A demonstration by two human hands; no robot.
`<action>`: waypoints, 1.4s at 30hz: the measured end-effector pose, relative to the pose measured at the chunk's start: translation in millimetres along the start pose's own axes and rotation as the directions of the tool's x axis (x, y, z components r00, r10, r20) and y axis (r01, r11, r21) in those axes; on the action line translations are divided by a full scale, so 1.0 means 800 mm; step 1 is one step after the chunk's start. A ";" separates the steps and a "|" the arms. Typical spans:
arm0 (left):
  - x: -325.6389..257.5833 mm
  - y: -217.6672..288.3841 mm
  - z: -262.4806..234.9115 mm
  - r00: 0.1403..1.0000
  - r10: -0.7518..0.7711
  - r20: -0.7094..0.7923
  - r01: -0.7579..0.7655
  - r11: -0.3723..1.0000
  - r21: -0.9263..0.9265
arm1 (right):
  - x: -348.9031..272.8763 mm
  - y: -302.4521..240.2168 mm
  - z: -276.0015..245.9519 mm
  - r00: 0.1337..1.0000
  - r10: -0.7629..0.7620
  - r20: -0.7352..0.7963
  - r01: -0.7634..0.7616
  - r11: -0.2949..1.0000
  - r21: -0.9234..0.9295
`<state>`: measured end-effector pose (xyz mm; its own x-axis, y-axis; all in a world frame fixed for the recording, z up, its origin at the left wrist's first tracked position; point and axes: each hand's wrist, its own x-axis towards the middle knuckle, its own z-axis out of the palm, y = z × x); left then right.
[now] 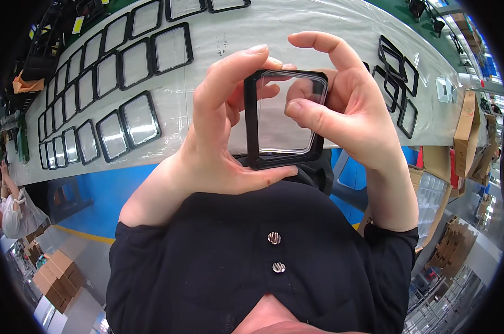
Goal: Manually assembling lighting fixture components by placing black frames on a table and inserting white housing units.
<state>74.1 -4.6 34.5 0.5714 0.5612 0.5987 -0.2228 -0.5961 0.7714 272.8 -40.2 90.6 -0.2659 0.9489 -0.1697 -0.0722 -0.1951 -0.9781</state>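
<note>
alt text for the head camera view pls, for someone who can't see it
Two bare hands, left hand and right hand, hold up a square black frame with a clear panel between them. Behind, a long white table carries rows of similar finished frames and a few empty black frames.

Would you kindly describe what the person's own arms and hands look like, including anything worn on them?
Both hands are bare: the left hand and right hand wear no gloves, and no rings or watch show. The forearms are uncovered too. Black sleeves of a dark top end near the elbows on both sides. Two small shiny round buttons sit on the top's front.
</note>
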 end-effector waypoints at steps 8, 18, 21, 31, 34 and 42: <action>-0.002 0.002 0.003 1.000 0.008 -0.017 -0.007 1.000 0.030 | 0.006 0.004 -0.002 0.997 0.051 0.065 -0.063 0.977 0.204; -0.003 0.004 0.000 0.999 0.027 -0.024 -0.026 0.999 0.042 | 0.002 0.008 0.008 0.997 0.081 -0.009 -0.077 0.979 0.188; -0.010 0.002 0.002 0.998 -0.034 -0.044 0.036 0.998 0.050 | 0.006 0.014 0.008 0.999 0.050 -0.022 -0.045 0.979 0.198; -0.031 -0.039 0.004 0.968 -0.244 -0.051 0.234 0.821 0.521 | 0.041 0.094 0.010 0.867 -0.471 -0.161 0.102 0.486 -0.868; -0.032 -0.038 0.000 0.951 -0.302 -0.071 0.287 0.770 0.570 | 0.021 0.094 0.009 0.832 -0.555 0.018 0.176 0.233 -0.956; -0.031 -0.041 0.000 0.941 -0.334 -0.052 0.307 0.780 0.545 | 0.002 0.107 0.031 0.924 -0.367 0.110 0.108 -0.026 -0.994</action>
<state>67.2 1.2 -5.2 0.5714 0.7570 0.3170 0.4323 -0.6059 0.6678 242.0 -61.2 9.2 -0.3246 0.9210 0.2153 0.9287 0.3536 -0.1122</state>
